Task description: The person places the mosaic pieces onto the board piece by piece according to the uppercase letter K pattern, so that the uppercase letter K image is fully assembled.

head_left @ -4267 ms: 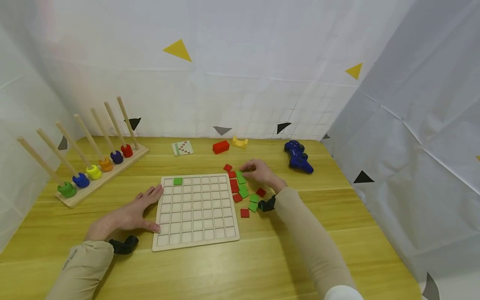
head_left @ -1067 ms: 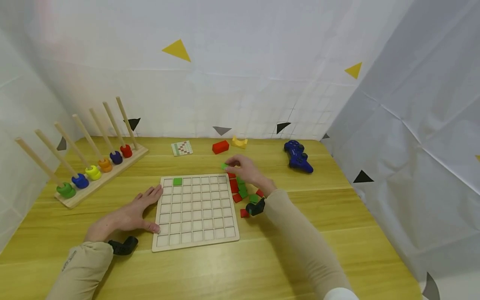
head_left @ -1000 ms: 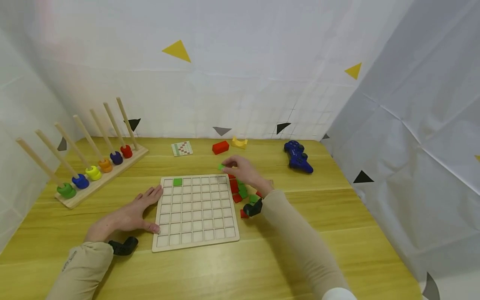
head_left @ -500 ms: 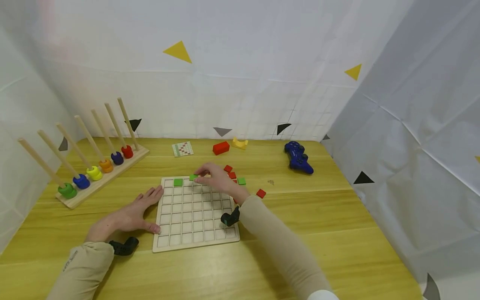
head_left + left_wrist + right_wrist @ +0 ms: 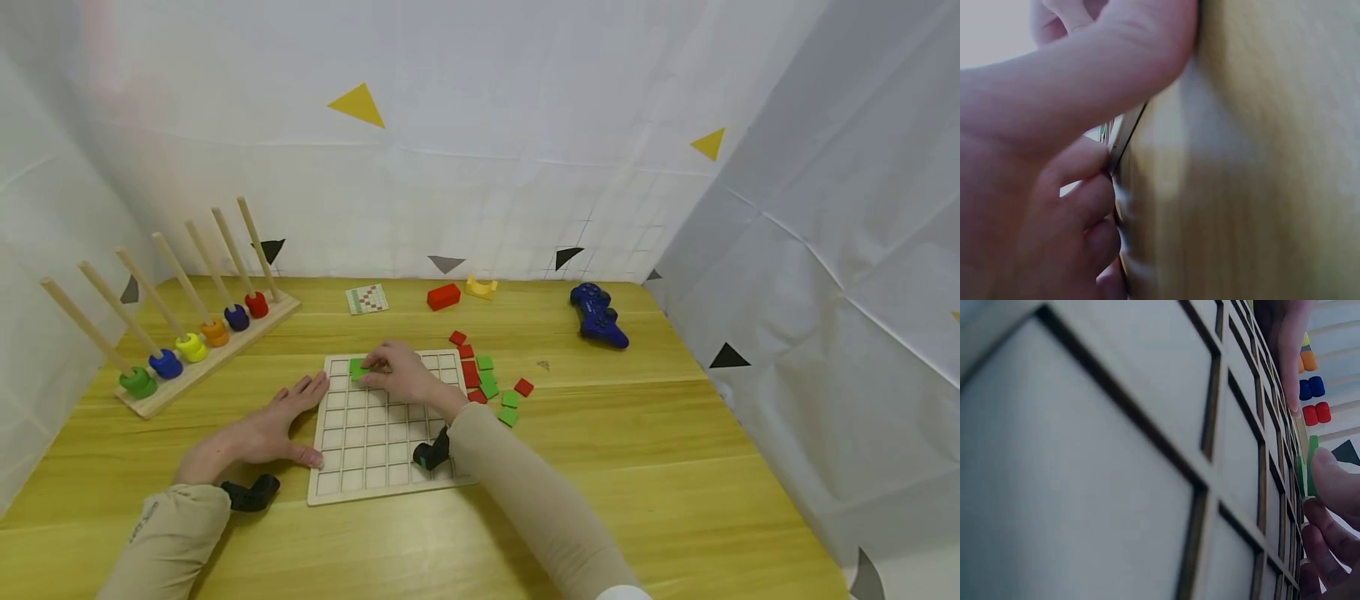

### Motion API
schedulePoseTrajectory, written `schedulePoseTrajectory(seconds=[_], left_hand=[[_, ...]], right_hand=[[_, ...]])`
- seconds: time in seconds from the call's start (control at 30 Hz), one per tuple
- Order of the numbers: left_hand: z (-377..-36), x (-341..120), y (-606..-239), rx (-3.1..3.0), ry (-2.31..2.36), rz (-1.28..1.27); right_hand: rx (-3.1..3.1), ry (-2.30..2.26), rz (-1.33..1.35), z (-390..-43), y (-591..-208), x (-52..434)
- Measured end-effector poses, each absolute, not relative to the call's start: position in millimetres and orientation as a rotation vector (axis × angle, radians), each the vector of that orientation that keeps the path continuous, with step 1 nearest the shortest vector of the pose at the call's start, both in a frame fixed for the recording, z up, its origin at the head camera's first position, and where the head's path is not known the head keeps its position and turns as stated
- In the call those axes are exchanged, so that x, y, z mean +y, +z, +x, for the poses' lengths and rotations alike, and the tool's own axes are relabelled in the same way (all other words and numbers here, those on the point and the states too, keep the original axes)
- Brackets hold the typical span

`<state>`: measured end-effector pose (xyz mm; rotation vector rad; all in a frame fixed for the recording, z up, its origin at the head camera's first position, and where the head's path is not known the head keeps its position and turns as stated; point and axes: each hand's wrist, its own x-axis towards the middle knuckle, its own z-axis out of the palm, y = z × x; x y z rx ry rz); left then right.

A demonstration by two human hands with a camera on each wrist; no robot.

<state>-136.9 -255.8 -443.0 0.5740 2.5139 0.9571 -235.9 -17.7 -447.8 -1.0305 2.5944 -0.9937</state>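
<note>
Green shows under the fingertips of the right hand, which reaches over the far left part of the wooden grid board and pinches a green tile down at the top row, just beside another green tile already sitting in a cell there. The head view gives the whole layout; the tile in the fingers is mostly covered by them, so its exact cell cannot be told. The left hand lies flat on the yellow wooden table with fingers spread, its thumb and fingertips touching the board's left edge.

The right wrist view adds what the head view hides — it looks low along the board's surface, with the cut grid lines running away, and a thin green tile seen edge-on between the curled fingers. The left wrist view is nearly filled by the left hand, blurred, with the board's edge pressed against the fingers.

To the right of the board lies a loose scatter of red and green tiles. Farther back stand a peg rack with coloured rings, a small pattern card, a red block, a yellow block and a blue game controller.
</note>
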Motion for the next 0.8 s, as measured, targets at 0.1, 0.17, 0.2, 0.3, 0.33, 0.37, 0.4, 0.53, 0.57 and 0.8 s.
schedulePoseTrajectory(seconds=[0.1, 0.17, 0.2, 0.3, 0.33, 0.37, 0.4, 0.53, 0.57, 0.8], left_hand=[[-137.2, -256.7, -444.9, 2.519, 0.967, 0.586], [-137.1, -257.0, -445.7, 2.521, 0.974, 0.592], [-137.2, -257.4, -446.4, 2.522, 0.978, 0.594], [-137.3, -257.5, -447.0, 2.517, 0.988, 0.598], [-137.4, -257.5, -447.1, 2.515, 0.988, 0.597], [-137.5, -257.4, -447.1, 2.512, 0.991, 0.596], [-137.6, -257.4, -447.1, 2.510, 0.993, 0.597], [-138.3, -257.2, -445.8, 2.504, 0.995, 0.599], [-138.6, -257.3, -445.4, 2.503, 0.999, 0.600], [-139.6, -257.7, -445.1, 2.506, 0.991, 0.596]], right_hand=[[2.630, -0.956, -1.013, -234.6, -449.3, -19.4], [2.648, -0.917, -1.007, -234.4, -450.2, -19.8], [2.656, -0.894, -1.002, -234.0, -450.4, -19.8], [2.670, -0.824, -0.980, -232.8, -450.4, -20.1], [2.673, -0.800, -0.976, -232.6, -450.4, -20.2], [2.672, -0.785, -0.972, -232.3, -450.2, -20.4], [2.671, -0.770, -0.971, -232.2, -450.0, -20.6], [2.662, -0.746, -0.978, -233.3, -449.1, -20.9], [2.658, -0.749, -0.981, -233.7, -448.8, -21.0], [2.657, -0.746, -0.988, -236.6, -447.9, -22.2]])
